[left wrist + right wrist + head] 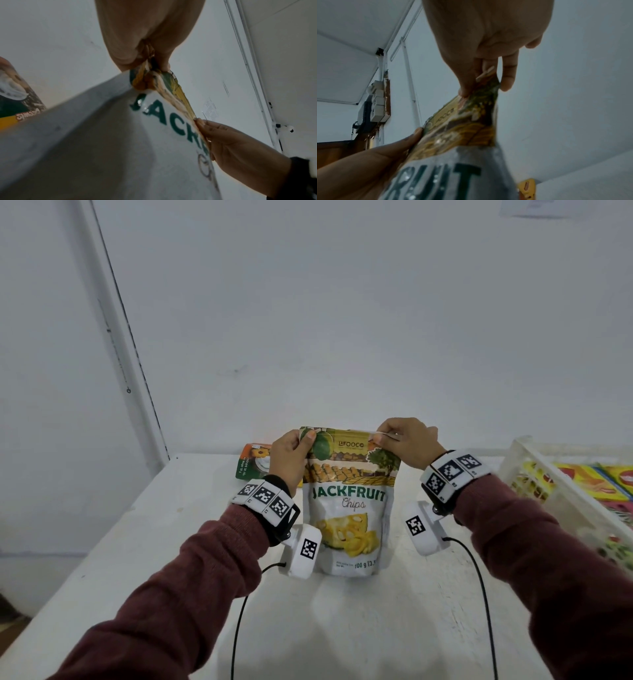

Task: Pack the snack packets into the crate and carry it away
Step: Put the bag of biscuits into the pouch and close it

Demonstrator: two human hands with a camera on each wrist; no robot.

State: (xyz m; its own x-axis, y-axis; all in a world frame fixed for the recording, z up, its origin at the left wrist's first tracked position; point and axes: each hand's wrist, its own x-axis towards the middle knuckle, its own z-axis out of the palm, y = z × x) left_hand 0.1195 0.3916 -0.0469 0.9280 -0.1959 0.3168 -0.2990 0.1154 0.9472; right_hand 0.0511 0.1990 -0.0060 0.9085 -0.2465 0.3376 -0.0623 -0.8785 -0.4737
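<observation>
Packing looked maybe halfway. The white crate (534, 470) at the table's (144, 542) right edge already had several colourful packets in it. The jackfruit chips pouch (347, 508) was upright, mid-table near the far edge, with the left hand (289, 460) and right hand (407, 445) each pinching a top corner between thumb and fingers. One more green-and-orange packet (253, 462) lay behind it by the far edge. Both were left to pack, then the carrying, I'd guess.
</observation>
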